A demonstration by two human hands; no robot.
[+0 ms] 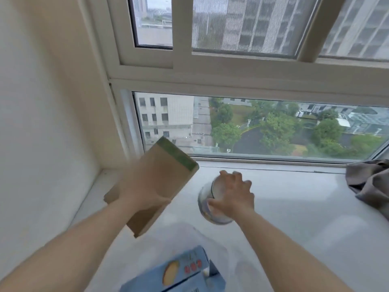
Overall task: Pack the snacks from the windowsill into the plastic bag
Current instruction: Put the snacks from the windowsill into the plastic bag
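Observation:
My left hand [145,194] grips a flat brown cardboard box [160,175] with a green end, held tilted above the left part of the windowsill [294,197]. My right hand [233,192] is closed over a round white and blue snack tub [207,205] lying tilted on the sill. Near the bottom edge a clear plastic bag [216,239] lies open, thin and hard to see. A blue snack box [181,270] with a yellow picture sits inside it.
A grey cloth [370,184] is bunched at the right end of the sill. The window glass [263,127] runs along the back, and a cream wall [52,123] closes off the left side.

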